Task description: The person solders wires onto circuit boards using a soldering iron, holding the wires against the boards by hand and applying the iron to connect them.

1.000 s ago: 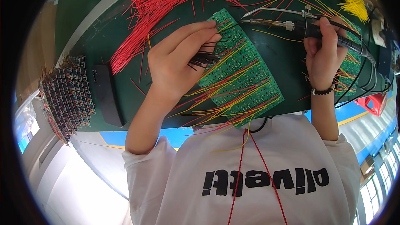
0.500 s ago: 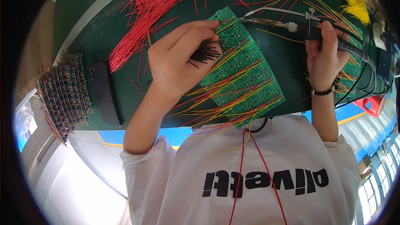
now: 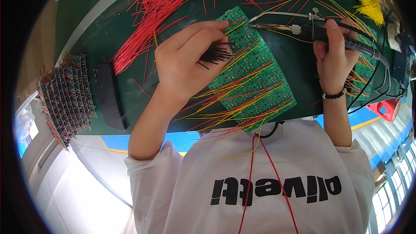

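Many red and yellow wires (image 3: pixel 238 109) trail off a green circuit board (image 3: pixel 273 76) on the table (image 3: pixel 104 43). The left hand (image 3: pixel 184 58), curled closed around black wires (image 3: pixel 214 55), covers its left edge; the right hand (image 3: pixel 336 45) grips a soldering iron (image 3: pixel 318 34), tip at the far right edge. Beyond, loose red wires (image 3: pixel 151 30) pile up.

A heap of loose red wires (image 3: pixel 169 11) spreads over the far side of the dark-green tabletop (image 3: pixel 113 39); a bundle of yellow wires (image 3: pixel 369 8) lies far right; a long black block (image 3: pixel 109 99) sits beside rows of wired circuit boards (image 3: pixel 68 99) at left; a red plastic stool (image 3: pixel 390 108) and blue floor (image 3: pixel 121 142) show beyond the edge.
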Demonstrator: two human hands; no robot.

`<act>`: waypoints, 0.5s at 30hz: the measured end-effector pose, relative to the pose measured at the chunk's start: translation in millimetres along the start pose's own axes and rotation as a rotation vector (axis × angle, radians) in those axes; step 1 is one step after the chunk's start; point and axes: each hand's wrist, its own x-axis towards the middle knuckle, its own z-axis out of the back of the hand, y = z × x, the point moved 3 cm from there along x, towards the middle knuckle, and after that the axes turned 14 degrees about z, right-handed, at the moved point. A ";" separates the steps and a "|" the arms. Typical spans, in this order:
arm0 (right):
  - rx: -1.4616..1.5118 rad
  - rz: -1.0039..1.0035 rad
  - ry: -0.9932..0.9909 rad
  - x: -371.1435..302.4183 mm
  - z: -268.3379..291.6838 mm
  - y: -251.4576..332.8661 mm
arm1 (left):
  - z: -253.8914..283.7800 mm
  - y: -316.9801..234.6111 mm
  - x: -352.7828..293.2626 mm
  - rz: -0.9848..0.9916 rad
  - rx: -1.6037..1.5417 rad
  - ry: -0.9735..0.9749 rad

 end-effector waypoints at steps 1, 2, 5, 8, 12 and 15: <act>0.000 0.001 0.000 0.3 0.0 0.0 | -0.1 -0.2 0.4 0.004 -0.004 0.007; 0.003 0.004 0.007 0.5 -0.4 0.0 | -0.2 -0.3 0.7 0.008 -0.009 0.013; 0.004 0.005 0.011 1.3 -0.3 0.3 | -0.2 -0.7 2.0 -0.003 0.005 0.013; -0.004 0.003 -0.001 1.9 0.3 -0.4 | -1.0 -0.1 1.7 0.001 -0.007 0.006; 0.005 0.010 -0.018 2.8 0.1 -0.2 | -1.9 -0.5 2.0 -0.011 -0.003 -0.008; -0.001 0.010 0.006 3.3 1.8 -0.8 | -2.4 -1.4 2.7 -0.014 0.003 -0.013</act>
